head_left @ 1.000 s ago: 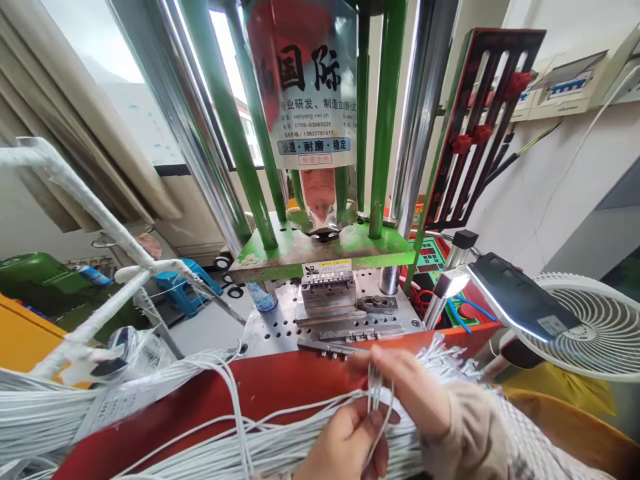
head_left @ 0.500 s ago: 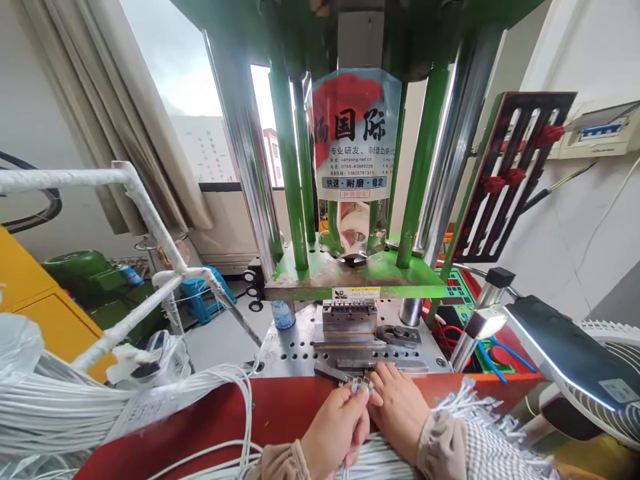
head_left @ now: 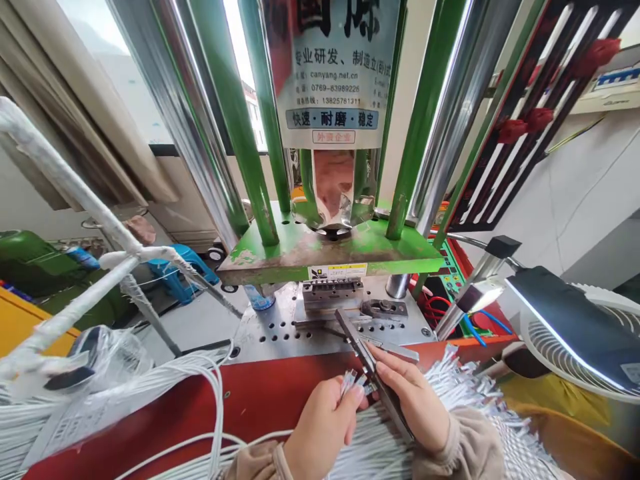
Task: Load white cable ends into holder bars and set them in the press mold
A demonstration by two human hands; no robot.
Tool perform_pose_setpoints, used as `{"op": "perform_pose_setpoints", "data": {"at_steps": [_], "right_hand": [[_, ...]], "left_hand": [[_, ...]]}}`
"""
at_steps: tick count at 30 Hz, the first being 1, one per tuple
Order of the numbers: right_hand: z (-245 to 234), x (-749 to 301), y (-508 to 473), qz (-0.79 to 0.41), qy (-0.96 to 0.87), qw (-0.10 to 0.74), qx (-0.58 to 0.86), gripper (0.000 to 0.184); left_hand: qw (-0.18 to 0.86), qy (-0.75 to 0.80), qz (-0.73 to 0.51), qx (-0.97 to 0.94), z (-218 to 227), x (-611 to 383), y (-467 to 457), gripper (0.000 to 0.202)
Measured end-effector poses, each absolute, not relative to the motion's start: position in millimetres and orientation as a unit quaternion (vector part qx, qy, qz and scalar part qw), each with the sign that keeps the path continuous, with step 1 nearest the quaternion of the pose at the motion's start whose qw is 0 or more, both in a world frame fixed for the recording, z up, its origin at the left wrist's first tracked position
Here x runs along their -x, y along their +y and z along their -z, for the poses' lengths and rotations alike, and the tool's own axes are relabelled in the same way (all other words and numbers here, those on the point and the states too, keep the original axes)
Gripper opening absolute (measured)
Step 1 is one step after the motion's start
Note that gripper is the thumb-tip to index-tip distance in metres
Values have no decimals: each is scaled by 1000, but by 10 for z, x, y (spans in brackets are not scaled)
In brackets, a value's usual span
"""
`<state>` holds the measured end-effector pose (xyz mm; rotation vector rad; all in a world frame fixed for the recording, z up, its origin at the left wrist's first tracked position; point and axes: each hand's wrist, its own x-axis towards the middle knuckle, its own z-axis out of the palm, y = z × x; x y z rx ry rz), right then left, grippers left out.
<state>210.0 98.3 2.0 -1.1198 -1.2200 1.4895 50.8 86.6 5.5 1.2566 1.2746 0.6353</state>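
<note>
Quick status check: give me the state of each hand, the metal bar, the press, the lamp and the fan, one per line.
left hand: pinching white cable ends at the bar.
right hand: grip closed on the bar.
metal bar: lifted off the plate, tilted, far end near the die.
white cable ends: fanned out, touching the bar.
press platen: raised, die uncovered.
lamp: lit.
fan: cannot tell whether running.

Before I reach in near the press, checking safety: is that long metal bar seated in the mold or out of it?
Out. The right hand holds the metal bar tilted above the red ledge.
</note>
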Motion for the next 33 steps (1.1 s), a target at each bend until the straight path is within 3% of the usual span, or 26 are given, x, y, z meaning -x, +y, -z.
{"op": "perform_pose_setpoints", "data": {"at_steps": [5, 13, 19, 26, 33], "right_hand": [[16, -2100, 993, -600, -476, 458, 451, 52], [104, -2050, 920, -493, -549, 463, 491, 60], [119, -1995, 845, -442, -604, 453, 484, 54], [-59, -2072, 947, -636, -502, 444, 383, 58], [-78, -2060, 966, -611, -524, 451, 386, 59]], "left_hand": [[565, 574, -250, -538, -103, -501, 825, 40], [541, 577, -247, -560, -95, -523, 792, 37], [520, 587, -251, -568, -73, -551, 733, 40], [684, 518, -278, -433, -67, -453, 857, 55], [705, 508, -314, -384, -62, -446, 848, 52]]}}
